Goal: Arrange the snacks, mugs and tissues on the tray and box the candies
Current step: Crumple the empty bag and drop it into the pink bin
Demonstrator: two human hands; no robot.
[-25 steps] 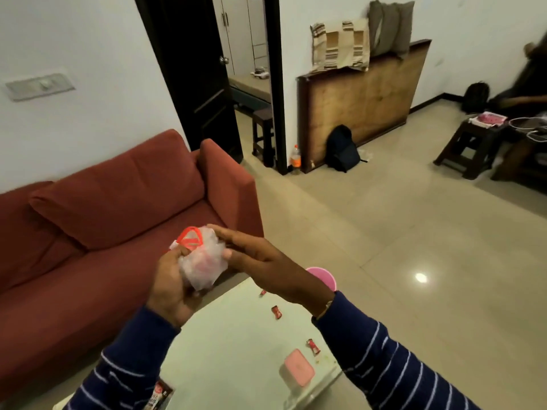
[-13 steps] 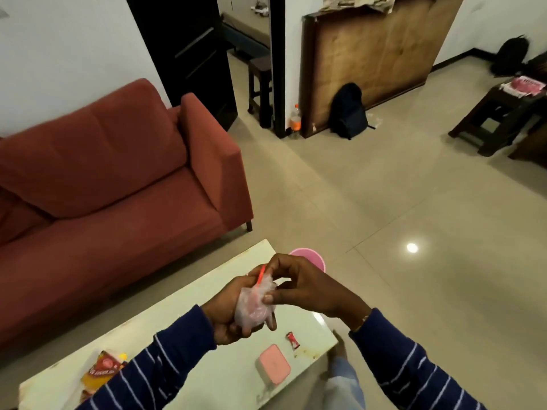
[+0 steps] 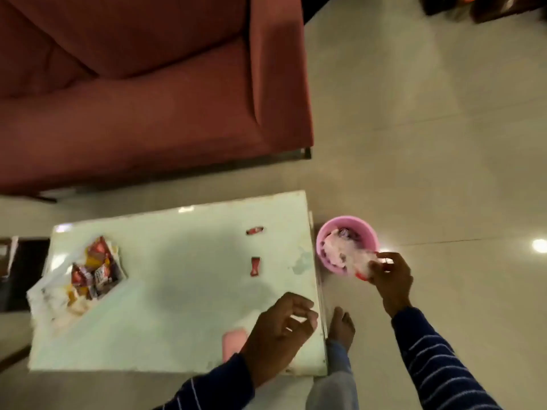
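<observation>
My right hand [image 3: 389,275] holds a crumpled clear plastic bag [image 3: 359,260] with red print at the rim of a pink bin [image 3: 324,233] on the floor, right of the table. My left hand [image 3: 279,329] hovers over the table's near right corner, fingers apart and curled, holding nothing. A pink box [image 3: 233,343] lies on the table just left of that hand, partly hidden by it. Two red wrapped candies [image 3: 255,230] [image 3: 255,266] lie on the pale green table [image 3: 177,291]. Snack packets [image 3: 93,269] sit in a heap on white wrapping at the table's left end.
A red sofa [image 3: 148,84] stands behind the table. Pale floor tiles [image 3: 429,143] spread to the right. My foot [image 3: 342,328] rests on the floor beside the table's right edge. A dark low stand [image 3: 17,270] sits left of the table.
The view tipped down onto the table. My right hand carried the plastic bag away from my left hand and down to the pink bin; my left hand let go and now hovers over the table.
</observation>
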